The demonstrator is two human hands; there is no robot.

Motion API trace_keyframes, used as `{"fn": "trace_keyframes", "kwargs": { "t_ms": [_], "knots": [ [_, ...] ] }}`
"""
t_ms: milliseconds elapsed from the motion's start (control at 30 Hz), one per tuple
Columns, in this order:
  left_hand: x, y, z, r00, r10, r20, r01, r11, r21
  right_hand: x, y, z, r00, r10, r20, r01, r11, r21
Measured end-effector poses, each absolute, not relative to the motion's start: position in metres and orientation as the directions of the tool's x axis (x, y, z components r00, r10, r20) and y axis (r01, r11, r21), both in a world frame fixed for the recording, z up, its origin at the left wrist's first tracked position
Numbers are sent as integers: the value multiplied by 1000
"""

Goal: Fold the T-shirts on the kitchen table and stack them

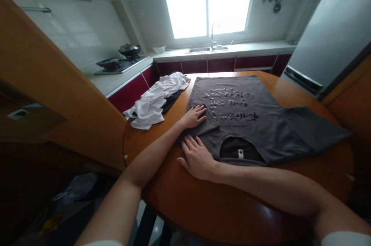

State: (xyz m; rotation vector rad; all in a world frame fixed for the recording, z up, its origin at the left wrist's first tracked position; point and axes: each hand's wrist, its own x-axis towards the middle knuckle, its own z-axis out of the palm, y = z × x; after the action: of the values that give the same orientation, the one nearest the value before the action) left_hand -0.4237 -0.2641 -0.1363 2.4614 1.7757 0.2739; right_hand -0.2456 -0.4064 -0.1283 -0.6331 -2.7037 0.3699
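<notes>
A dark grey T-shirt [246,118] with pale lettering lies flat on the round wooden table [232,199], its collar toward me. Its left sleeve is folded in over the body. My left hand [193,116] lies flat, fingers stretched out, on that folded sleeve. My right hand [198,158] rests open just below it, fingers spread on the shirt's shoulder edge near the collar. The right sleeve [319,128] lies spread out to the right.
A crumpled white garment [156,101] over a dark one sits at the table's left edge. Behind are a counter with a stove and pans [121,58], a sink [207,48] under a bright window, and a grey fridge [327,33] at right.
</notes>
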Motion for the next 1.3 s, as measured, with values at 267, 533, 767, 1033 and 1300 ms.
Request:
{"fn": "trace_keyframes", "kwargs": {
  "t_ms": [267,533,767,1033,1300],
  "knots": [
    [-424,-265,-132,299,950,87,935,-310,173,-245,-406,-128,-836,462,298,379,877,-295],
    [-427,-260,-136,279,956,87,946,-289,146,-244,-405,-125,-834,459,305,387,882,-269],
    [-426,-261,-135,280,957,79,948,-288,137,-245,-405,-128,-830,459,316,388,883,-264],
    [-425,-261,-134,288,954,84,942,-298,153,-245,-404,-128,-832,457,314,384,883,-269],
    [-429,-264,-126,306,923,231,893,-363,267,-244,-405,-127,-841,461,284,381,877,-293]
  ]
}}
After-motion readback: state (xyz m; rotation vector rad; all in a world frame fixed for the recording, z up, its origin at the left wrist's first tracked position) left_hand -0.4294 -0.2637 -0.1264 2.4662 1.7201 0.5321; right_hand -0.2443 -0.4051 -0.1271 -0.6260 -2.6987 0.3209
